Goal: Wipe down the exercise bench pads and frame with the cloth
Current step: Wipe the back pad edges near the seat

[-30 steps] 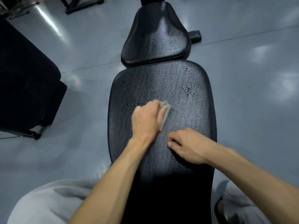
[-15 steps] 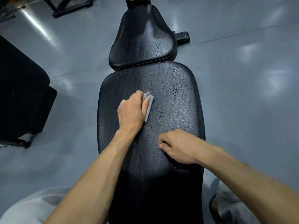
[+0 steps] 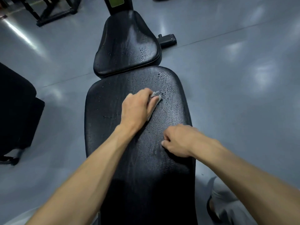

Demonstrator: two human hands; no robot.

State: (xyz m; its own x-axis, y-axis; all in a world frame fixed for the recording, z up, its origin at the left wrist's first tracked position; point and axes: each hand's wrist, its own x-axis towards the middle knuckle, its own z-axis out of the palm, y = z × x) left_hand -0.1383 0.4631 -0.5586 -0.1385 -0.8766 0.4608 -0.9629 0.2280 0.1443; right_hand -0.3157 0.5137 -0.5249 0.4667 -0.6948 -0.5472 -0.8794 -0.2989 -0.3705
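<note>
The left hand (image 3: 138, 108) is gripping the grey cloth (image 3: 156, 96), pressing it onto the droplet-covered back pad (image 3: 113, 101). The right hand (image 3: 177, 140) is resting beside it, fingers curled, holding nothing.

The scene is dim and cool-toned, lit from overhead. Soft pale patches of reflected light lie across the glossy grey floor (image 3: 227, 78), with one long bright streak at upper left. The black back pad (image 3: 138, 159) carries a dull sheen down its middle, and the seat pad (image 3: 128, 46) shows a brighter glare band where droplets catch the light. The near end of the pad falls into deep shadow, and dark shadow hugs the underside of the right hand (image 3: 178, 140). The dark mass at left (image 3: 16, 111) shows almost no detail. Wide-angle distortion stretches both forearms toward the lower corners. Edges look slightly soft; the left hand (image 3: 138, 108) is mildly blurred.
</note>
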